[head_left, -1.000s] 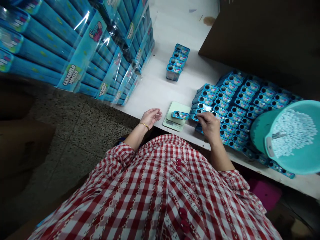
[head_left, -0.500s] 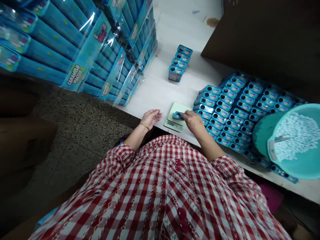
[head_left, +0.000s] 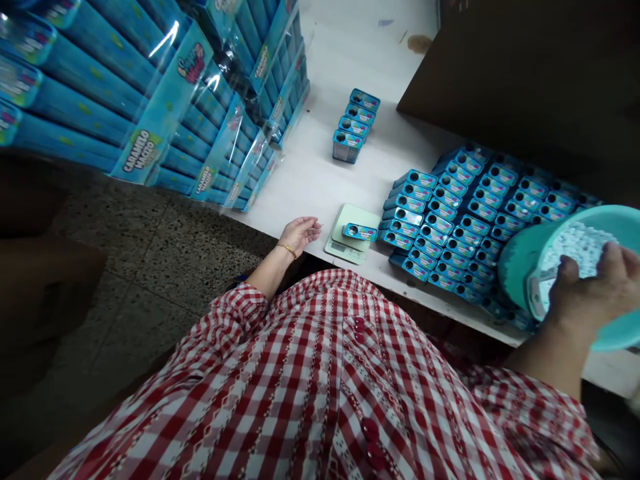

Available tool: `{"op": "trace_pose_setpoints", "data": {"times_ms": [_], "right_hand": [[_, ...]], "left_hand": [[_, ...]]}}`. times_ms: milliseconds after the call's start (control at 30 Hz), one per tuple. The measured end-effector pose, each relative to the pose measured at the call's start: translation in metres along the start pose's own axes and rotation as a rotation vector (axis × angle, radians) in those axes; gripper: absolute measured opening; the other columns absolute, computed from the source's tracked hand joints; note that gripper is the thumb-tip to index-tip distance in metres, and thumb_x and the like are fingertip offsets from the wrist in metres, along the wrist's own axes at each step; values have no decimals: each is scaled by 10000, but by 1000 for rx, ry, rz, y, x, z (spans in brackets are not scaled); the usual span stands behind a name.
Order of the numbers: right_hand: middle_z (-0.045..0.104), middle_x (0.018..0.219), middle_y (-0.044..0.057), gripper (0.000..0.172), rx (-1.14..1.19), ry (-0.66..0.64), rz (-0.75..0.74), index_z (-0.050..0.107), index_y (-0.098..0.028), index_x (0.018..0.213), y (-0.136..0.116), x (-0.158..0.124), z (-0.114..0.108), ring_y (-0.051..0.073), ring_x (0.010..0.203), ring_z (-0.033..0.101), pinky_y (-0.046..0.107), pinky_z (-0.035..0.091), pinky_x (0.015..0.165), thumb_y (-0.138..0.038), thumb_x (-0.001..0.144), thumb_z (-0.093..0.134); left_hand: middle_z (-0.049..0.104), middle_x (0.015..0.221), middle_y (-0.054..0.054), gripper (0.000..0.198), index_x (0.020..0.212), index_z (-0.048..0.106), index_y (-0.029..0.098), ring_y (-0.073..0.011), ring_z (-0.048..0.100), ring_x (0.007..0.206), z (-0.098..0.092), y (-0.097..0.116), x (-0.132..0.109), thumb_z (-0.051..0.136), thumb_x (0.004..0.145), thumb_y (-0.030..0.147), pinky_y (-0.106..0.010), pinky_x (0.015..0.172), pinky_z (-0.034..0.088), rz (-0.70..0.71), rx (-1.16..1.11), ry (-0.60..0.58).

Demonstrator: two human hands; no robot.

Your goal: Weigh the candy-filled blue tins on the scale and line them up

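A small blue tin [head_left: 360,232] lies on a pale green scale [head_left: 351,233] at the table's near edge. My left hand [head_left: 299,233] rests on the table edge just left of the scale, palm up, fingers loosely curled and holding nothing. My right hand [head_left: 595,291] is far to the right, reaching over the near rim of a teal bucket [head_left: 515,267] filled with small white candies [head_left: 580,243]. Its fingertips are hidden inside the bucket, so I cannot see whether they hold anything.
Several rows of blue tins [head_left: 460,207] lie packed between scale and bucket. A short line of tins [head_left: 355,123] stands farther back on the white table [head_left: 310,173]. Shrink-wrapped blue cartons [head_left: 150,100] are stacked at left. A brown cardboard panel [head_left: 525,73] rises at right.
My right hand left the tin on the scale and swung right into the teal bucket. The left hand stayed put.
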State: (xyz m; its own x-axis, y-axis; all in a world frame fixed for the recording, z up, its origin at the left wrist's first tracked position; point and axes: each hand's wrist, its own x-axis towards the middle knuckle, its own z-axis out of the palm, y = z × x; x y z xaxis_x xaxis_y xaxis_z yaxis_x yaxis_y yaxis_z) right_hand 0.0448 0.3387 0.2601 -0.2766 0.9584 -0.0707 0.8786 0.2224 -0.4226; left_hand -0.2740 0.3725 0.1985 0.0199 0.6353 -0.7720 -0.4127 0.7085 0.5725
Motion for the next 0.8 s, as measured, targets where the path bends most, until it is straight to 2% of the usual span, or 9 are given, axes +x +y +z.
{"op": "trace_pose_setpoints", "data": {"times_ms": [167,300,367,433,533,600,667,800], "right_hand": [[492,1251,138,590,-41,-47,-48,430,-232,1312,-14,16,16,316,1116,458,495,389,894,-437,781,581],[433,1314,158,679,-66,-100,-101,349,-181,1364,-26,28,37,323,1171,407,493,381,915,-452,784,575],[444,1296,163,632,-87,-137,-125,362,-154,1350,-33,33,51,314,1153,412,467,397,901,-413,807,553],[505,1202,156,499,-98,-166,-141,433,-141,1288,-38,38,63,293,1074,452,433,414,871,-342,838,507],[556,1051,131,354,-80,-156,-164,522,-142,1175,-39,54,68,261,950,482,394,424,838,-268,850,462],[554,1032,128,336,-72,-119,-179,535,-146,1150,-39,78,68,258,931,479,390,422,832,-267,845,463],[549,1033,134,336,-75,-73,-158,540,-145,1142,-42,113,70,263,934,477,394,422,827,-274,840,469],[541,1092,154,363,-75,1,-24,535,-133,1164,-54,193,89,278,980,474,406,429,835,-251,824,486]], "left_hand": [[634,677,-19,165,823,570,119,-83,600,588,2,-1,2,672,717,191,-210,610,463,0,-4,5],[637,687,-20,149,827,576,121,-85,604,602,-10,3,1,661,723,184,-209,614,460,20,-24,36],[638,687,-17,141,826,575,125,-85,604,608,-21,5,0,656,726,183,-206,614,458,31,-41,71],[636,682,-13,134,820,572,129,-84,601,604,-34,6,0,652,727,181,-205,613,457,36,-60,119],[634,680,-13,131,814,571,130,-82,597,598,-50,8,-1,655,722,173,-204,607,456,28,-90,178],[633,679,-13,135,817,574,129,-81,597,599,-58,10,-1,658,717,168,-200,601,457,22,-109,197],[631,676,-14,144,819,577,128,-81,598,600,-61,12,-1,665,712,166,-199,599,461,24,-122,208],[637,678,-17,135,824,582,125,-84,605,600,-63,19,-1,657,716,153,-199,596,469,32,-129,210]]}}
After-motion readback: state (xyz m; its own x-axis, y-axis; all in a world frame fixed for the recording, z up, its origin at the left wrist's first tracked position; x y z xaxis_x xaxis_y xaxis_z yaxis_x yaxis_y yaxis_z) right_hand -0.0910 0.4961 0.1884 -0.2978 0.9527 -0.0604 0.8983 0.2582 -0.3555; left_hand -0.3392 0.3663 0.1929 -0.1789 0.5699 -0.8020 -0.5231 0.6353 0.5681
